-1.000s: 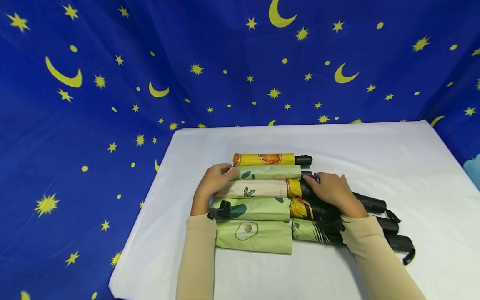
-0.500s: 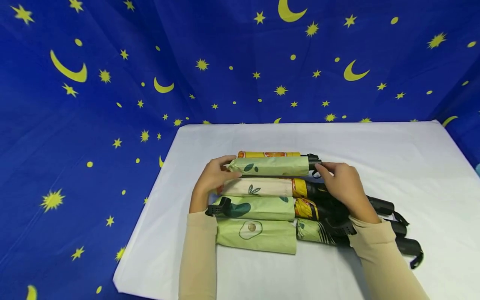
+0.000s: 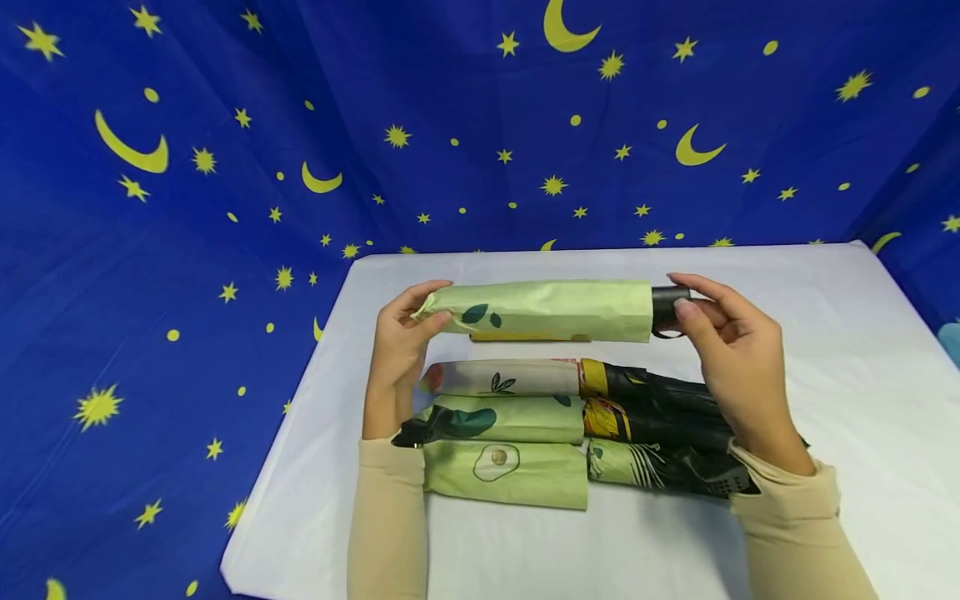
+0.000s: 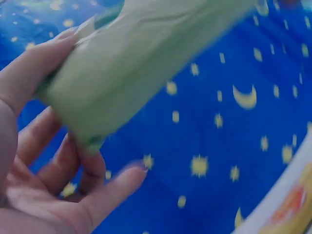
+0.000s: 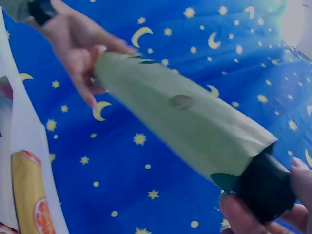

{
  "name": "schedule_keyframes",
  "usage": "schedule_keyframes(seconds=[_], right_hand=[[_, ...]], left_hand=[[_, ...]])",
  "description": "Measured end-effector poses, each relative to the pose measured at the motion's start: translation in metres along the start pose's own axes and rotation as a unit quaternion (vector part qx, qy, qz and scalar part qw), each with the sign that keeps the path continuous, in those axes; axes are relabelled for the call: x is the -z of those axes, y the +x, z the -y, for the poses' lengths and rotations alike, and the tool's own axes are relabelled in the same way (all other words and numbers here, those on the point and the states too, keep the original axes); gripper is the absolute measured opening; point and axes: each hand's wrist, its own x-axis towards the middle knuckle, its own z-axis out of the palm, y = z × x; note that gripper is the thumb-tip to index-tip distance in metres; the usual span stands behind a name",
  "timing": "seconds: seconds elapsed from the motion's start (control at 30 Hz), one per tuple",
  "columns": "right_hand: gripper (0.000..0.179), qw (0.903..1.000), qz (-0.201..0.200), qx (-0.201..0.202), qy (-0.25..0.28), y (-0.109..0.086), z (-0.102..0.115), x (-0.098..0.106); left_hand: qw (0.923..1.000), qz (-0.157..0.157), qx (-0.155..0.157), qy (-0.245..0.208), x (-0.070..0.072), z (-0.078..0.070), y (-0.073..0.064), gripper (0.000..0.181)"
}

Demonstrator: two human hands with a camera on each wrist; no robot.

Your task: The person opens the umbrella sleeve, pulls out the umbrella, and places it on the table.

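Note:
Both hands hold a folded umbrella (image 3: pixel 558 310) in a pale green sleeve with dark leaf prints, raised level above the table. My left hand (image 3: pixel 397 346) pinches the gathered end of the sleeve between thumb and fingers. At the other end, the thumb and fingers of my right hand (image 3: pixel 742 358) grip the black handle (image 3: pixel 666 308), which sticks out of the sleeve. In the right wrist view the handle (image 5: pixel 265 187) sits between thumb and fingers. A yellow umbrella (image 3: pixel 528 337) with orange-slice prints lies behind, mostly hidden in the head view; it also shows in the right wrist view.
A cream-covered umbrella (image 3: pixel 502 379) and two green-covered ones (image 3: pixel 525 421) lie in a row nearer me. Black items with yellow or green patterned ends (image 3: pixel 660 417) lie to their right, partly behind my right arm. A white cloth (image 3: pixel 300 500) covers the table; a blue star-printed curtain (image 3: pixel 450 83) surrounds it.
My hands have taken hold of the green-covered umbrella and lifted it from the row, up toward the head camera. My right hand has moved rightward and up with the handle.

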Motion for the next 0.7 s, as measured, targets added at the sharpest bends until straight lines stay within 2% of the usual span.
schedule_keyframes(seconds=[0.07, 0.17, 0.27, 0.37, 0.47, 0.57, 0.7], right_hand=[[0.033, 0.9991, 0.041, 0.010, -0.009, 0.000, -0.001, -0.001], [0.032, 0.9957, 0.092, 0.006, -0.007, -0.001, -0.003, -0.003], [0.033, 0.9921, 0.125, -0.017, -0.005, -0.001, -0.002, -0.002], [0.035, 0.9897, 0.136, -0.044, -0.011, -0.002, -0.001, 0.000], [0.036, 0.9883, 0.139, -0.061, -0.011, -0.003, 0.000, 0.002], [0.034, 0.9886, 0.138, -0.059, -0.005, -0.002, 0.001, 0.003], [0.031, 0.9891, 0.136, -0.057, 0.003, -0.002, 0.001, 0.003]], left_hand=[[0.9997, -0.004, -0.003, -0.025, -0.004, -0.002, 0.000, 0.037], [0.9994, -0.001, 0.003, -0.033, -0.005, -0.003, 0.001, 0.031], [0.9993, 0.028, 0.007, -0.023, -0.004, -0.004, 0.001, 0.031], [0.9972, 0.073, 0.006, -0.014, -0.004, -0.005, 0.000, 0.036], [0.9949, 0.100, 0.006, -0.004, -0.005, -0.007, 0.000, 0.042], [0.9943, 0.105, 0.008, 0.013, -0.006, -0.009, -0.001, 0.042], [0.9949, 0.092, 0.017, 0.038, -0.006, -0.013, -0.005, 0.041]])
